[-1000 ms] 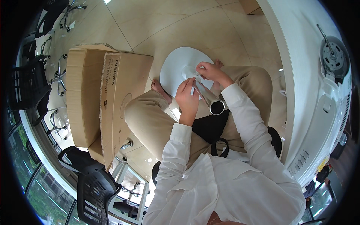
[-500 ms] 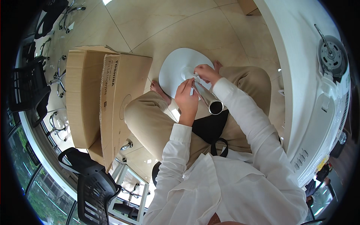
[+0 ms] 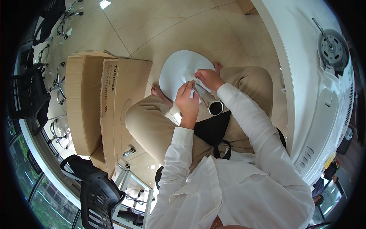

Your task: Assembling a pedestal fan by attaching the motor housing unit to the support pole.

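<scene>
A white rounded base [image 3: 170, 74] lies on the floor between my feet, with a raised white hub near its middle. From the hub a shiny metal tube [image 3: 204, 95] leans toward me, its dark open end facing up. My left hand [image 3: 187, 101] is closed around the tube's left side near the hub, with a small white piece showing beside its fingers. On the other side my right hand [image 3: 209, 79] is closed, its fingertips pinched together at the join between hub and tube. What those fingertips hold is hidden.
An opened cardboard box [image 3: 129, 80] stands on the floor to my left. On the white table [image 3: 282, 38] at right lies a white fan body [image 3: 318, 129] with its grey motor [image 3: 333, 49] exposed. Black wheeled chairs [image 3: 95, 191] stand along the left side.
Both hands keep their places on the tube and hub; the right fingers have shifted slightly at the join. The whole view has moved a little.
</scene>
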Tool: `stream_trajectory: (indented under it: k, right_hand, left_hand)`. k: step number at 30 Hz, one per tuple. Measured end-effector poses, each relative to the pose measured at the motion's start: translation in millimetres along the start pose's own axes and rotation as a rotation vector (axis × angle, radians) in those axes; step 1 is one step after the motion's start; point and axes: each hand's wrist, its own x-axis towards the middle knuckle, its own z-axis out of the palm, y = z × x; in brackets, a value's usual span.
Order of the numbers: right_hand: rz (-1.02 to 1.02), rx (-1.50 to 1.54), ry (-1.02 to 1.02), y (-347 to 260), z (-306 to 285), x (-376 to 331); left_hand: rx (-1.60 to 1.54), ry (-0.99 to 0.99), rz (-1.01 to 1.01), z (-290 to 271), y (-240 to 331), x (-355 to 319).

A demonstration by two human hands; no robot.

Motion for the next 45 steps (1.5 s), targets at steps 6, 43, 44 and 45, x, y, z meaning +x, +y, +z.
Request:
stream_trajectory:
  k: [6, 43, 44, 45]
  right_hand:
    - [0.018, -0.284, -0.176, 6, -1, 15]
    - [-0.606, -0.593, 0.130, -3, -31, -11]
    - [-0.613, -0.596, 0.129, -2, -32, -11]
    - [-0.603, -0.596, 0.110, 0, -34, -11]
  left_hand:
    - [0.013, 0.010, -0.014, 3, 8, 3]
    - [-0.117, -0.165, -0.142, -5, -3, 1]
    - [-0.118, -0.158, -0.141, -5, -3, 0]
    - [-0.176, -0.181, -0.158, -5, -2, 0]
